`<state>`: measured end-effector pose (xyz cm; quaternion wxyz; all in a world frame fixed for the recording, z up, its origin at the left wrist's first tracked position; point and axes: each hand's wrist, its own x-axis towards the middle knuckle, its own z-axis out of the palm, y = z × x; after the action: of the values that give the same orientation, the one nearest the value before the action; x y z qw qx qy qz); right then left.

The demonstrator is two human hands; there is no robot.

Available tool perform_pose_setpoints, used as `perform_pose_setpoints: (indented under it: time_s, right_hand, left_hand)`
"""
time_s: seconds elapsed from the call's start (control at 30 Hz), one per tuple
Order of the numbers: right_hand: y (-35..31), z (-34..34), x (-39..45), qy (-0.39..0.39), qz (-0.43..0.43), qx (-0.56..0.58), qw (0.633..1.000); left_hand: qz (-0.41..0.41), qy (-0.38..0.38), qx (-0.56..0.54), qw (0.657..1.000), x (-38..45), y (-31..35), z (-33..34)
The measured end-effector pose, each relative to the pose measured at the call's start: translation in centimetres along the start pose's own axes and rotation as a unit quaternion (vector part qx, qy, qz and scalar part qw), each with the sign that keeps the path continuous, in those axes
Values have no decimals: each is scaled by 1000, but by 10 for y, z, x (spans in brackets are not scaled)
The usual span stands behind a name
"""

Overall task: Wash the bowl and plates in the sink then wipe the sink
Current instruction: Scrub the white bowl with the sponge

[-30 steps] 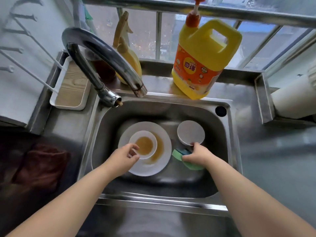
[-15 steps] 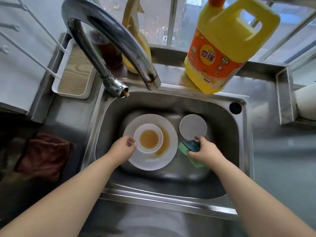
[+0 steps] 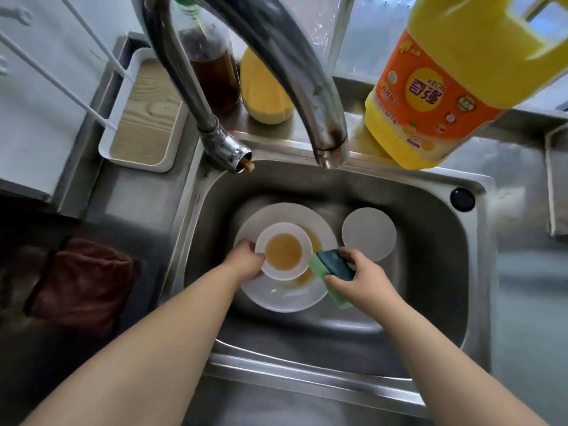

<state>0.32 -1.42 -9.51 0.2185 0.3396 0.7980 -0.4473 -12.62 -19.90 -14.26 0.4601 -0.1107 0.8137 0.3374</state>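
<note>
A small white bowl [image 3: 284, 238] with brown liquid in it sits on a large white plate [image 3: 285, 296] in the steel sink [image 3: 430, 241]. Brown residue also stains the plate. My left hand [image 3: 247, 261] grips the bowl's left rim. My right hand [image 3: 365, 281] holds a green sponge [image 3: 333, 270], dark side up, just right of the bowl and over the plate's right edge. A small white plate [image 3: 368, 233] lies to the right in the sink.
The curved faucet [image 3: 295, 72] arches over the sink's back. A yellow detergent jug [image 3: 455, 81], a dark bottle [image 3: 212, 69] and a yellow bottle [image 3: 264, 90] stand behind. A white tray [image 3: 147, 118] sits back left, a brown cloth [image 3: 83, 284] on the left counter.
My right hand has lifted the sponge off the sink floor and brought it left toward the bowl. My left hand has closed on the bowl's rim. The camera has moved closer.
</note>
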Motion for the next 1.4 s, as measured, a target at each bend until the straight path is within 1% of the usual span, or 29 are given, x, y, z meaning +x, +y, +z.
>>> perform_pose_setpoints:
  time_s: [0.23, 0.43, 0.53, 0.63, 0.8, 0.9, 0.97, 1.07, 1.17, 1.27, 1.4]
  right_hand:
    - [2, -7, -13, 19, 3, 38, 999]
    - [-9, -23, -30, 48, -11, 67, 996]
    - [-13, -29, -38, 52, -19, 76, 996]
    - [-15, -32, -45, 56, -21, 81, 995]
    - [-15, -29, -56, 67, -27, 86, 994]
    - [-15, -27, -61, 67, -26, 90, 993]
    - [-15, -26, -65, 71, -30, 87, 993]
    - [-17, -23, -69, 67, -35, 85, 994]
    - [-20, -21, -73, 63, -37, 88, 993]
    - [-21, -20, -76, 67, -39, 83, 993]
    - [-21, -21, -77, 69, -40, 80, 994]
  left_hand:
    - [26, -9, -34, 999, -7, 8, -4]
    - [43, -78, -113, 990, -31, 19, -22]
    - [71, -88, -130, 985, -43, 22, -27]
    - [109, -72, -98, 987, -53, 26, -31]
    - [129, -28, -72, 989, -69, 28, -32]
    - [151, -3, -54, 987, -80, 32, -33]
    - [175, 25, -23, 984, -87, 34, -33]
    - [230, 68, 59, 969, -96, 37, -33]
    - [300, 93, 121, 942, -105, 38, -31]
    - [362, 113, 156, 912, -112, 40, -31]
    - [417, 124, 173, 884, -120, 44, -32]
